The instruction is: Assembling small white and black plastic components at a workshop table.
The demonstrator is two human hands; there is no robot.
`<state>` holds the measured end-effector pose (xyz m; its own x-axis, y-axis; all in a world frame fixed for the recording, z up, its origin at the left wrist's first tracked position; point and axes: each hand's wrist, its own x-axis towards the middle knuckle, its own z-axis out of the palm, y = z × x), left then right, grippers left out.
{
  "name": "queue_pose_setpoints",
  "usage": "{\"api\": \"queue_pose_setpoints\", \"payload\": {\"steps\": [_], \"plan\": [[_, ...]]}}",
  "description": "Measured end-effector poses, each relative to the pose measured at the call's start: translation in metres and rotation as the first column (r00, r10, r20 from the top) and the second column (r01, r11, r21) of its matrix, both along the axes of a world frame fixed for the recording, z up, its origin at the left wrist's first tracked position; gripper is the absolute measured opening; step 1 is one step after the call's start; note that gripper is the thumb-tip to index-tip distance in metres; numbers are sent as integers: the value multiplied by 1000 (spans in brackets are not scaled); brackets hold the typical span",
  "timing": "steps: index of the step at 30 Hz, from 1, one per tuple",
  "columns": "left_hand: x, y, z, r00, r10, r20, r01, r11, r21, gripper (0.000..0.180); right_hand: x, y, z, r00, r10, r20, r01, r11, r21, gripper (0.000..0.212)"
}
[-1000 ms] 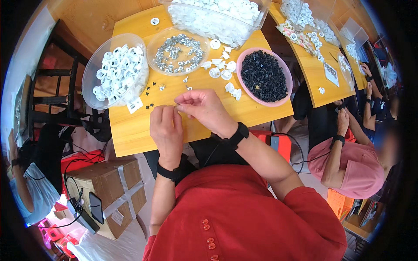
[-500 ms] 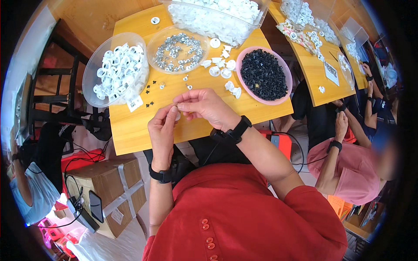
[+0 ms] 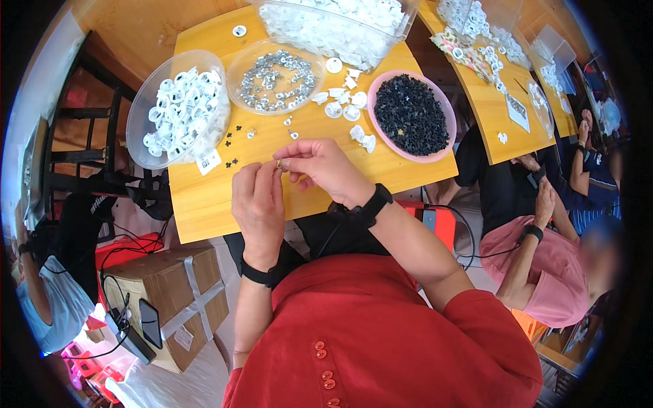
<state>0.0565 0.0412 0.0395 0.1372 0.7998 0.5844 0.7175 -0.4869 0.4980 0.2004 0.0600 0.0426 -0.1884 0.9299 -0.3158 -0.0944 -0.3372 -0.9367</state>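
My left hand (image 3: 260,200) and my right hand (image 3: 325,167) meet fingertip to fingertip over the table's near part. A tiny brass-coloured metal piece (image 3: 279,164) shows between the pinched fingertips of my right hand. The left fingers are closed, with the back of the hand hiding whatever they hold. Just beyond lie several small black plastic pieces (image 3: 232,163) and loose small metal parts (image 3: 294,135). Farther off stand a round clear tray of metal parts (image 3: 237,85), a pink bowl (image 3: 450,122) of black pieces and a clear tub (image 3: 138,129) of white plastic rings.
A large clear bin (image 3: 401,42) of white parts stands at the table's back, with several loose white caps (image 3: 333,110) before it. A taped cardboard box (image 3: 170,292) with a phone (image 3: 150,322) sits at left. Co-workers sit at another table (image 3: 500,139) on the right.
My left hand has rolled over, so its back now faces up and the white piece seen in it is hidden. My right hand stays nearly in place, still pinching.
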Motion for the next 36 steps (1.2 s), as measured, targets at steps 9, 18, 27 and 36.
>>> {"api": "queue_pose_setpoints", "payload": {"steps": [9,18,27,36], "plan": [[-8,2,-1,939,69,337,81,908,-412,10,12,2,-5,996,83,26,-86,987,132,23],[-20,5,-23,554,276,786,511,633,-582,18,12,8,-4,893,-75,444,-286,667,688,16],[-18,4,-17,533,258,806,537,634,-557,17,12,7,-6,981,78,177,-150,885,441,15],[-1,2,0,998,7,-56,-2,996,89,17,17,6,-12,861,-163,-481,-25,932,-362,14]]}}
